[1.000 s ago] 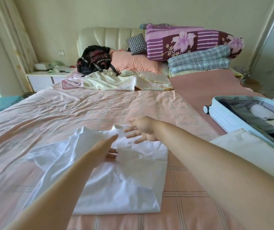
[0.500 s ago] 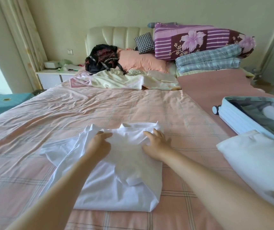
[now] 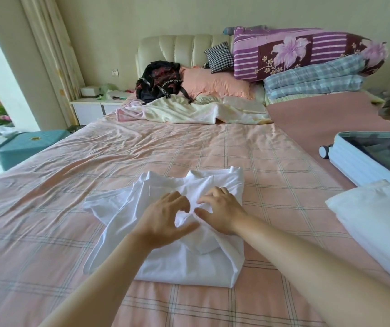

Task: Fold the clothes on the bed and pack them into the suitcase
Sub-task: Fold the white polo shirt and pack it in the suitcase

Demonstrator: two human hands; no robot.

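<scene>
**Both hands down on the half-folded white top**

Head view: we have the soft white cotton garment (image 3: 184,260) lying on the pink checked bedsheet (image 3: 212,149), directly under both hands. Its right side is folded in; a sleeve and a loose edge spread out to the left of the left hand (image 3: 165,219). That hand rests on the cloth with bent fingers and its thumb stretched toward the right hand (image 3: 222,211), which sits just beside it, fingertips also on the fabric. The cloth wrinkles between them; we cannot tell whether either hand pinches a fold.

We judge the garment to be light, limp and apt to slide over itself, so we would take it by the outer edges and sleeve, not the middle. The open pale blue hard-shell suitcase (image 3: 352,161) waits well to the right of the right hand, beyond a folded white cloth pile (image 3: 378,223).
</scene>
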